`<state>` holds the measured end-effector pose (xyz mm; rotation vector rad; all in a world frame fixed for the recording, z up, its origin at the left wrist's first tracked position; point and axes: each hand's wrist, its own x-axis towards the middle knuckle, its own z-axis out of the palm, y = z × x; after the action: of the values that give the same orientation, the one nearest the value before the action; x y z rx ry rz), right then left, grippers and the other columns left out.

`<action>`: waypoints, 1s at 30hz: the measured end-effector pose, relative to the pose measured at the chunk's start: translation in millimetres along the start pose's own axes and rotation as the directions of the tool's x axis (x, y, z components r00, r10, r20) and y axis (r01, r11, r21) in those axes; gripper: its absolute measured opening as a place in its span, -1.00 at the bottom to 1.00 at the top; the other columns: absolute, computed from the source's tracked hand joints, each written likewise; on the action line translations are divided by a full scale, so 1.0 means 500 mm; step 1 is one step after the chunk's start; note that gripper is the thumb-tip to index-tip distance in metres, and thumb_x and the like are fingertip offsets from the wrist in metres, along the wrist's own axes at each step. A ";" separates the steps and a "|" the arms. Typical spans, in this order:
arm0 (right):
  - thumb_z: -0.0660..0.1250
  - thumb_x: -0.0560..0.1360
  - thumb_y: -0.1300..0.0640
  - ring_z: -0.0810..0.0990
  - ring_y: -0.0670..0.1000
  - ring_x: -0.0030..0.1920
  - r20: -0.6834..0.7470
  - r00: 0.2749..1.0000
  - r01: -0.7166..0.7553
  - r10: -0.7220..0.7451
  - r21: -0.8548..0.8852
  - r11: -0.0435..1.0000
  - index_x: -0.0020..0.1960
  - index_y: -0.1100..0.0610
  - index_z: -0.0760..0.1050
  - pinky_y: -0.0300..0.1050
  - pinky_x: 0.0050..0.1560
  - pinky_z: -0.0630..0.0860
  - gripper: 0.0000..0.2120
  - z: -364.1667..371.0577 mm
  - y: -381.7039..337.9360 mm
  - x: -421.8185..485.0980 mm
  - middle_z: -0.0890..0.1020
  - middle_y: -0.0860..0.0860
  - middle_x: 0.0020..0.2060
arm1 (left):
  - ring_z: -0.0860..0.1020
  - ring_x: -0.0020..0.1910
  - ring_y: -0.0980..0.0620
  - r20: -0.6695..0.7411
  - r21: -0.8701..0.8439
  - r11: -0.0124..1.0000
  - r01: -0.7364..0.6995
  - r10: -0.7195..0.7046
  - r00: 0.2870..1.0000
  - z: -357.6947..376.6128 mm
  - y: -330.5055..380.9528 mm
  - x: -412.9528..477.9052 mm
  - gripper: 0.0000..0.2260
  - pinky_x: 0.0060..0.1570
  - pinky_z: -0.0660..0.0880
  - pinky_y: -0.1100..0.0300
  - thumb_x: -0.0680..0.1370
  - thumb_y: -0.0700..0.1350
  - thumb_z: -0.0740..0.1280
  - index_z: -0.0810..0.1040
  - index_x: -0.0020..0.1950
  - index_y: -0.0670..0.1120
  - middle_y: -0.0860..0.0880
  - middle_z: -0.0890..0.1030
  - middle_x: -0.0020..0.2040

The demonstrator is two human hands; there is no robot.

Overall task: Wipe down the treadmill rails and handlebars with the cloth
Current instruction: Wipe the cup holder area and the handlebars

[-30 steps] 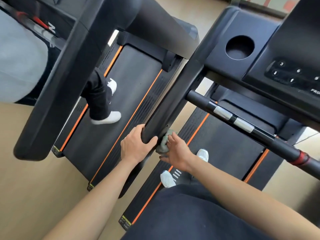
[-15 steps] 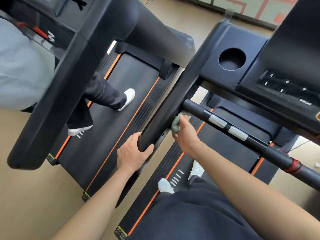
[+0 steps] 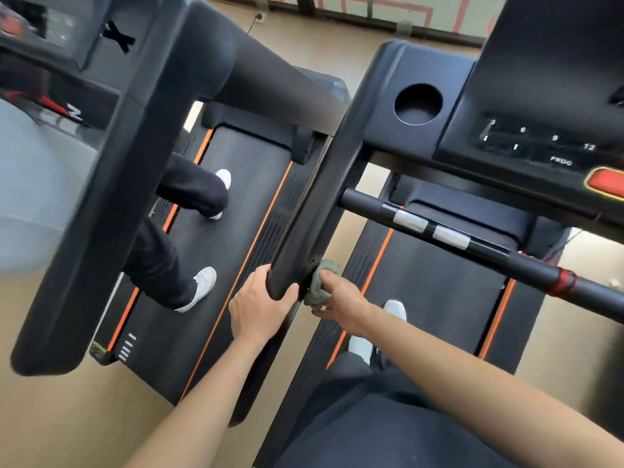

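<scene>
Step in hand: wiping the inner face of the rail (image 3: 309, 228). Left hand (image 3: 260, 307) is curled round the rail's near end, steadying it. Right hand (image 3: 342, 300) pinches the bunched cloth (image 3: 320, 287), pressed to the rail's inner side at that same end, just beside the left hand.

To do well: keep firm pressure, stroke the full length up to the bar (image 3: 472, 253) joint, then shift the left hand and wipe the patch it covers.

Versus 0.5 s ago: cloth was at the bar joint, now at the near end. Left hand unmoved.
</scene>
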<state>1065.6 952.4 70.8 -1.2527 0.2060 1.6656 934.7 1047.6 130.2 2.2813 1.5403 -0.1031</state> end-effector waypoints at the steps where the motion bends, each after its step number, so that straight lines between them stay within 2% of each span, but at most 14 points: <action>1: 0.18 0.65 0.02 0.63 0.14 0.10 0.018 1.000 0.023 -0.022 -0.018 1.000 0.18 0.21 0.51 0.04 0.18 0.56 -0.72 0.000 0.004 -0.006 0.63 0.16 0.10 | 0.60 0.10 -0.12 -0.001 -0.004 1.000 -0.009 0.009 1.000 0.000 -0.001 -0.001 -0.51 0.02 0.46 0.03 0.48 0.25 0.38 0.49 0.29 -0.01 -0.01 0.63 0.14; 3: 0.23 0.64 0.10 0.64 0.15 0.11 0.039 0.997 0.075 -0.073 -0.029 0.997 0.20 0.18 0.53 0.00 0.15 0.58 -0.78 0.004 0.009 -0.024 0.62 0.23 0.11 | 0.61 0.09 -0.13 -0.005 -0.010 1.000 -0.027 0.027 1.000 0.002 -0.001 -0.003 -0.51 -0.02 0.43 0.05 0.49 0.25 0.36 0.49 0.29 -0.02 0.00 0.63 0.13; 6: 0.24 0.66 0.14 0.62 0.12 0.20 0.015 0.987 0.163 -0.162 -0.036 0.986 0.31 0.19 0.50 0.09 0.29 0.54 -0.74 0.021 0.009 -0.060 0.61 0.21 0.23 | 0.59 0.18 -0.14 -0.006 -0.008 1.000 -0.025 0.025 1.000 0.000 0.000 -0.011 -0.47 0.05 0.43 0.02 0.53 0.23 0.35 0.46 0.39 -0.04 -0.04 0.62 0.24; 9: 0.21 0.67 0.17 0.59 0.00 0.24 -0.026 0.943 0.329 -0.333 -0.108 0.938 0.39 0.09 0.48 0.03 0.34 0.50 -0.70 0.044 0.004 -0.068 0.63 0.03 0.20 | 0.55 0.28 -0.15 -0.012 -0.037 0.999 -0.015 0.015 1.000 0.001 -0.007 -0.021 -0.45 0.18 0.43 -0.05 0.56 0.22 0.31 0.42 0.48 -0.01 -0.06 0.57 0.36; 12: 0.21 0.65 0.17 0.43 -0.13 0.42 -0.050 0.864 0.468 -0.502 -0.292 0.834 0.52 0.02 0.34 -0.12 0.49 0.30 -0.55 0.062 -0.015 -0.058 0.48 -0.12 0.42 | 0.54 0.29 -0.16 -0.010 -0.055 0.998 -0.023 0.022 1.000 -0.003 -0.010 -0.020 -0.45 0.19 0.42 -0.04 0.57 0.22 0.31 0.40 0.49 -0.01 -0.07 0.57 0.36; 14: 0.18 0.67 0.19 0.17 -0.14 0.55 -0.064 0.798 0.489 -0.599 -0.513 0.706 0.59 0.02 0.21 -0.28 0.50 0.07 -0.50 0.071 -0.039 -0.050 0.24 -0.09 0.57 | 0.56 0.25 -0.16 0.000 -0.057 0.998 -0.040 0.040 0.999 -0.009 -0.011 -0.017 -0.46 0.15 0.42 -0.03 0.57 0.21 0.31 0.42 0.47 -0.02 -0.07 0.58 0.32; 16: 0.16 0.68 0.21 0.00 -0.11 0.59 -0.076 0.730 0.443 -0.679 -0.704 0.555 0.62 0.06 0.11 -0.38 0.43 -0.03 -0.46 0.069 -0.065 -0.029 0.02 -0.07 0.62 | 0.57 0.22 -0.16 0.011 -0.066 0.996 -0.055 0.055 0.998 -0.014 -0.014 -0.012 -0.47 0.12 0.44 -0.02 0.55 0.22 0.31 0.43 0.44 -0.02 -0.08 0.60 0.28; 18: 0.16 0.66 0.23 -0.02 0.00 0.61 -0.045 0.634 0.382 -0.772 -0.849 0.364 0.59 0.06 0.17 -0.23 0.51 0.01 -0.48 0.054 -0.088 0.000 -0.01 -0.01 0.63 | 0.57 0.19 -0.15 0.018 -0.074 0.995 -0.073 0.074 0.997 -0.013 -0.018 -0.009 -0.47 0.08 0.44 0.01 0.54 0.23 0.30 0.44 0.42 -0.02 -0.08 0.61 0.26; 20: 0.17 0.64 0.25 0.07 0.14 0.59 0.069 0.535 0.294 -0.842 -0.949 0.109 0.50 0.10 0.30 0.05 0.55 0.10 -0.56 0.039 -0.108 0.021 0.08 0.10 0.62 | 0.58 0.15 -0.14 0.018 -0.081 0.993 -0.087 0.089 0.996 -0.011 -0.019 -0.006 -0.48 0.01 0.41 0.04 0.53 0.24 0.29 0.44 0.40 -0.02 -0.07 0.61 0.23; 23: 0.27 0.57 0.26 0.41 0.23 0.42 0.239 0.423 0.076 -0.874 -0.970 -0.229 0.45 0.13 0.38 0.14 0.40 0.36 -0.55 0.019 -0.133 0.025 0.33 0.21 0.52 | 0.59 0.13 -0.13 0.028 -0.077 0.993 -0.092 0.095 0.995 -0.005 -0.025 0.000 -0.47 0.02 0.43 0.03 0.52 0.27 0.27 0.44 0.38 -0.02 -0.06 0.61 0.21; 26: 0.31 0.42 0.39 0.62 0.24 0.10 0.365 0.426 -0.033 -0.828 -0.908 -0.417 0.37 0.18 0.47 0.07 0.09 0.54 -0.48 -0.001 -0.165 0.015 0.50 0.22 0.38 | 0.60 0.10 -0.14 0.038 -0.053 0.993 -0.104 0.106 0.994 0.002 -0.030 0.004 -0.44 0.00 0.46 0.02 0.50 0.30 0.24 0.43 0.36 -0.02 -0.06 0.61 0.21; 28: 0.30 0.33 0.44 0.60 0.20 -0.05 0.422 0.435 -0.109 -0.795 -0.852 -0.512 0.30 0.21 0.53 0.05 0.00 0.57 -0.46 -0.024 -0.188 0.003 0.58 0.18 0.28 | 0.60 0.08 -0.14 0.036 -0.041 0.992 -0.121 0.123 0.992 0.007 -0.031 0.005 -0.45 -0.05 0.45 0.03 0.51 0.29 0.23 0.42 0.35 -0.04 -0.07 0.60 0.20; 30: 0.36 0.31 0.43 0.57 0.17 -0.11 0.412 0.460 -0.195 -0.786 -0.817 -0.543 0.21 0.20 0.58 0.02 -0.10 0.57 -0.53 -0.052 -0.210 -0.020 0.61 0.12 0.17 | 0.58 0.12 -0.14 0.018 -0.029 0.988 -0.150 0.150 0.988 0.013 -0.030 0.006 -0.44 -0.02 0.47 0.00 0.53 0.26 0.22 0.41 0.38 -0.08 -0.10 0.59 0.23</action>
<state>1163.1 981.0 109.2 -2.5411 -1.7182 -0.1752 923.5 1052.8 119.2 2.3577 1.3463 -0.0630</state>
